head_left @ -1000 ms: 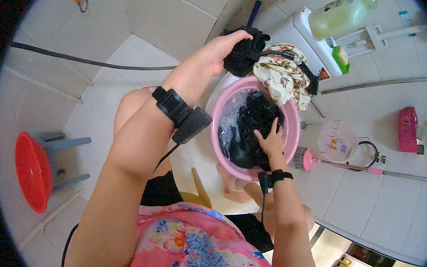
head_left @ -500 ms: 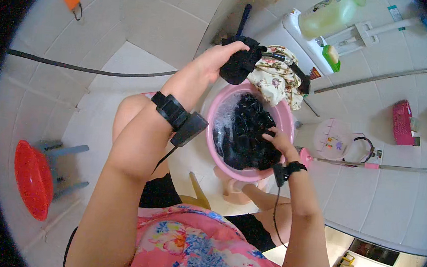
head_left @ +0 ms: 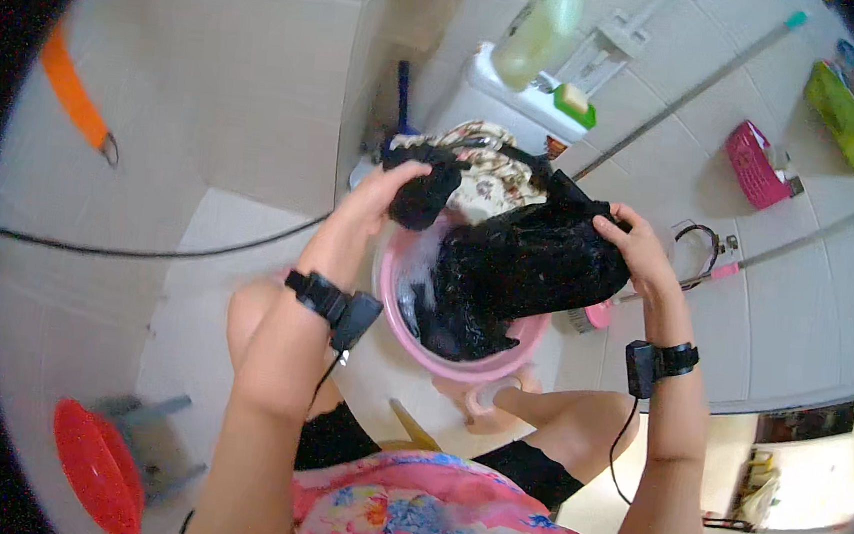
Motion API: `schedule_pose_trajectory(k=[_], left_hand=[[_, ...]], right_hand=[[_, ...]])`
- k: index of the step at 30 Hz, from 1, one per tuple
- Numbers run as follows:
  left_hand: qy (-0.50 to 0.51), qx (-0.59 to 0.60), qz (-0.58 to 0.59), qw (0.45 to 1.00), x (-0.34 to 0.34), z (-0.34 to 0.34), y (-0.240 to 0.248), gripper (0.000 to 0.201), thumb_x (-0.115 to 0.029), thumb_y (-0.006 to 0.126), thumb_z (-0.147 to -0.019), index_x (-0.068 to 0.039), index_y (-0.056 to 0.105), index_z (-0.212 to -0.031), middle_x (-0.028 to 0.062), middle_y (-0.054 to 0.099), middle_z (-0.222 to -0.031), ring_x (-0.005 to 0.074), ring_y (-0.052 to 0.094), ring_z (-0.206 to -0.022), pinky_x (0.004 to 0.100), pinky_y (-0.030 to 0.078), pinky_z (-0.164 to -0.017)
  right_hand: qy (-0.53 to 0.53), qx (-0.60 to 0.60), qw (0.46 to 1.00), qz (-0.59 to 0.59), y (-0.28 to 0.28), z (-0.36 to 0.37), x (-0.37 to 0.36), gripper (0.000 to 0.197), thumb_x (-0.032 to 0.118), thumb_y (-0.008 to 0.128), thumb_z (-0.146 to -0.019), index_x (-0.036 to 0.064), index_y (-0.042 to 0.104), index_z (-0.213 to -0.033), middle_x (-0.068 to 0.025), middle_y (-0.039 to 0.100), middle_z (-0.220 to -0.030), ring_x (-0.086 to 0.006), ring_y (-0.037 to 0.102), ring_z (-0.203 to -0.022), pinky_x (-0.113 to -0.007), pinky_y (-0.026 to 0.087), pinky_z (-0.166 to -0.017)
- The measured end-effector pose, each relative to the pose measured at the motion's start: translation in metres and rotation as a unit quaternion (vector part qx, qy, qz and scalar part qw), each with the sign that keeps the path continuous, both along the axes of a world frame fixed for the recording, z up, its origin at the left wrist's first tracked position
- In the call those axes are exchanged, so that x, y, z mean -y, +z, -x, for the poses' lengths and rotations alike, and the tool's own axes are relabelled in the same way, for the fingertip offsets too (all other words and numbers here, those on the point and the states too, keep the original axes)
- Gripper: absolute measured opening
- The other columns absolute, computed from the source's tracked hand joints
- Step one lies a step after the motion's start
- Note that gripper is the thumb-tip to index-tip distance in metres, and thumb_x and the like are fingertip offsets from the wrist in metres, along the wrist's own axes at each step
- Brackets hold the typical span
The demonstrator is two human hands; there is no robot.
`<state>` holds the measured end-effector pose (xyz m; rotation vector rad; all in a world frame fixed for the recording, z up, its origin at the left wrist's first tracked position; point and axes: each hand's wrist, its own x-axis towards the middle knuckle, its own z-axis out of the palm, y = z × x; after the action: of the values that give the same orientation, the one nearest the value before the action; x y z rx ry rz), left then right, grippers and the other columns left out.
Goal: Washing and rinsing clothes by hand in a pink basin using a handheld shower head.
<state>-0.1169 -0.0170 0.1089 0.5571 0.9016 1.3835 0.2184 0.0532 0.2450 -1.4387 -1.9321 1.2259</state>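
My left hand is closed round a bunched piece of black cloth above the far left rim of the pink basin. With its fingers gripping an upper edge, my right hand holds up a black garment at the basin's right side. The lower part of this garment hangs into the basin, where foamy water shows on the left. Whether the two black pieces are joined, I cannot tell. Cream floral cloth lies just beyond the basin.
Behind stands a white tank bearing a pale green bottle and a green soap dish. A black hose crosses at left. The red basin sits lower left. Right of the basin is a pink brush.
My right hand has risen out of the basin, lifting the black garment up and to the right. My left hand still grips the bunched cloth. The view has shifted.
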Motion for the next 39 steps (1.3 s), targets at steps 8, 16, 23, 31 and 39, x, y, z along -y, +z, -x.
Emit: schedule_pose_trajectory(k=[8, 16, 23, 31, 39], left_hand=[[-0.026, -0.074, -0.095, 0.992, 0.008, -0.034, 0.037, 0.055, -0.013, 0.072, -0.077, -0.004, 0.05, -0.127, 0.0075, 0.06, -0.115, 0.0189, 0.057, -0.105, 0.033, 0.044, -0.094], [-0.115, 0.0, -0.143, 0.983, -0.022, -0.06, -0.021, 0.052, -0.009, 0.069, -0.079, -0.007, 0.05, -0.128, 0.0061, 0.059, -0.12, 0.0215, 0.055, -0.112, 0.0377, 0.043, -0.098], [-0.011, 0.202, -0.036, 0.979, -0.035, -0.081, -0.041, 0.035, -0.02, 0.055, -0.092, -0.008, 0.053, -0.124, 0.0074, 0.057, -0.123, 0.0212, 0.053, -0.114, 0.0396, 0.043, -0.097], [-0.034, 0.328, -0.009, 0.944, -0.027, -0.062, -0.002, 0.033, -0.029, 0.054, -0.092, -0.006, 0.061, -0.115, 0.0095, 0.063, -0.116, 0.0261, 0.059, -0.107, 0.043, 0.043, -0.098], [-0.052, 0.35, -0.058, 0.933, -0.018, -0.055, 0.018, 0.036, -0.03, 0.053, -0.092, -0.005, 0.061, -0.116, 0.0099, 0.063, -0.118, 0.0264, 0.058, -0.109, 0.0428, 0.043, -0.098]], right_hand=[[-0.038, -0.138, 0.989, 0.027, 0.055, 0.078, -0.005, 0.029, 0.024, 0.064, -0.087, 0.0005, 0.063, -0.103, -0.007, 0.066, -0.088, -0.0152, 0.063, -0.075, -0.03, 0.05, -0.066], [-0.055, -0.227, 0.963, 0.133, -0.017, 0.182, -0.008, 0.028, 0.023, 0.065, -0.084, -0.0031, 0.063, -0.095, -0.0098, 0.066, -0.079, -0.0211, 0.063, -0.067, -0.035, 0.049, -0.06], [0.089, -0.179, 0.961, 0.191, -0.029, 0.18, -0.028, 0.053, 0.045, 0.054, -0.092, 0.0012, 0.053, -0.121, -0.0129, 0.059, -0.115, -0.0252, 0.061, -0.092, -0.039, 0.048, -0.082], [0.238, -0.043, 0.969, -0.053, -0.132, 0.034, -0.004, 0.107, 0.025, 0.087, -0.051, 0.0015, 0.031, -0.139, -0.0189, 0.042, -0.138, -0.0323, 0.042, -0.127, -0.038, 0.031, -0.108], [0.035, -0.043, 0.993, -0.107, -0.253, 0.1, -0.004, 0.115, 0.024, 0.088, -0.047, 0.0079, 0.026, -0.141, -0.0156, 0.046, -0.136, -0.0318, 0.045, -0.125, -0.039, 0.035, -0.106]])
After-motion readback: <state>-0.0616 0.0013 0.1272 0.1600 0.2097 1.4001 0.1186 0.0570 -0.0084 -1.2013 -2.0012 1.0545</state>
